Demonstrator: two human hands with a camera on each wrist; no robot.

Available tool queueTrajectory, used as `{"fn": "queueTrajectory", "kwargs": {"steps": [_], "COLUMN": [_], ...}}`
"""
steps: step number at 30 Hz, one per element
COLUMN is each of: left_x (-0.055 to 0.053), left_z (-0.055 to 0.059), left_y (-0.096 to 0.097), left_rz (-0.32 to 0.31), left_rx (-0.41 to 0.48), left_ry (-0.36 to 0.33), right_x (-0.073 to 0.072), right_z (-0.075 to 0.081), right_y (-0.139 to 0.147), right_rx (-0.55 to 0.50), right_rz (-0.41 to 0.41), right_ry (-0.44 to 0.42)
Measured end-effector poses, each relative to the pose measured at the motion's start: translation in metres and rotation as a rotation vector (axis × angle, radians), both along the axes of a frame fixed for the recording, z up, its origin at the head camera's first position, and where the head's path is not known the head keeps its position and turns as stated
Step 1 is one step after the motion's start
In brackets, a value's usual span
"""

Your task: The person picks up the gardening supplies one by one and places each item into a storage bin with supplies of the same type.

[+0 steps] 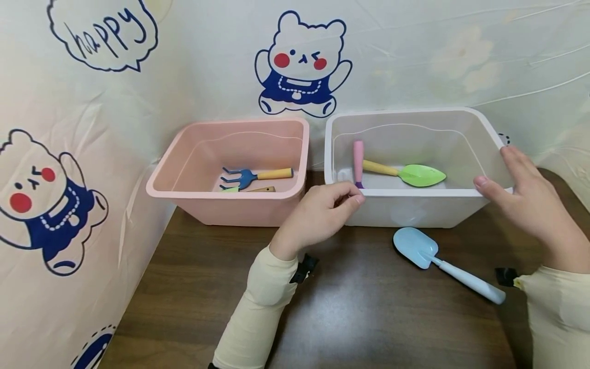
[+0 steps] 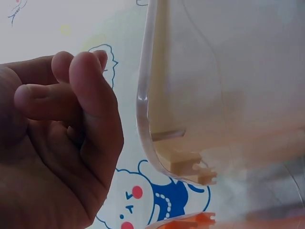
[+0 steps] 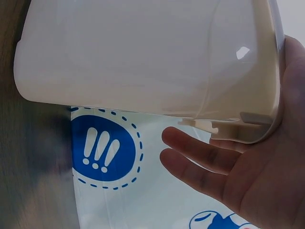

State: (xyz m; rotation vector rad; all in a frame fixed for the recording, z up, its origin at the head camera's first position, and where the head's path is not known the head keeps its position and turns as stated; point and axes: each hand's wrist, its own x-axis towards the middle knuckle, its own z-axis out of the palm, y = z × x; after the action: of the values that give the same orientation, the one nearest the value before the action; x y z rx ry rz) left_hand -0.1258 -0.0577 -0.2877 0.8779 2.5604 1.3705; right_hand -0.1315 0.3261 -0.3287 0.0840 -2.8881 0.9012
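Note:
My left hand [image 1: 320, 212] is at the front left corner of the white bin [image 1: 415, 207], its fingers loosely curled and holding nothing. In the left wrist view a gap shows between the fingers and the bin's rim [image 2: 143, 102]. My right hand [image 1: 534, 200] rests against the bin's front right corner, thumb over the rim and fingers extended along the outside. Inside the white bin lies a green trowel [image 1: 421, 175] with a yellow handle. A pink-handled tool [image 1: 358, 160] leans near the left wall, its purple lower end mostly hidden by the front rim.
A light blue shovel [image 1: 415, 247] lies on the brown table [image 1: 350, 312] before the white bin. To the left stands a pink bin [image 1: 239, 210] with a blue hand rake [image 1: 246, 178] and a partly hidden green tool [image 1: 260, 189]. Printed sheeting [image 1: 405, 56] hangs behind.

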Motion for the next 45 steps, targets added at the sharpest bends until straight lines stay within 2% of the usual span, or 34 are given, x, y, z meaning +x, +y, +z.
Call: {"fn": "queueTrajectory", "kwargs": {"steps": [4,10,14,17,31,40,45], "left_x": [0.004,0.01,0.016,0.02,0.024,0.028,0.027], "left_z": [-0.005,-0.018,-0.029,-0.034,-0.04,-0.055,-0.056], "left_y": [0.006,0.028,0.04,0.046,0.051,0.052,0.048], "left_rz": [-0.053,-0.151,-0.218,-0.244,-0.247,-0.275,-0.28], "left_rx": [-0.088,-0.345,-0.491,-0.553,-0.599,-0.677,-0.655], "left_ry": [0.009,0.059,0.055,0.042,0.03,0.065,0.056], "right_x": [0.001,0.002,0.002,0.001,0.002,0.003,0.001], "right_z": [-0.001,-0.002,-0.002,-0.001,-0.001,0.001,0.003], "right_y": [0.002,0.004,0.005,0.005,0.003,0.001,-0.002], "right_rx": [0.001,-0.01,-0.011,-0.013,-0.021,-0.027,-0.02], "right_rz": [0.001,-0.003,-0.002,-0.001,-0.022,-0.018,-0.019], "right_ry": [0.003,0.001,0.004,0.0,-0.027,-0.017,-0.032]}}
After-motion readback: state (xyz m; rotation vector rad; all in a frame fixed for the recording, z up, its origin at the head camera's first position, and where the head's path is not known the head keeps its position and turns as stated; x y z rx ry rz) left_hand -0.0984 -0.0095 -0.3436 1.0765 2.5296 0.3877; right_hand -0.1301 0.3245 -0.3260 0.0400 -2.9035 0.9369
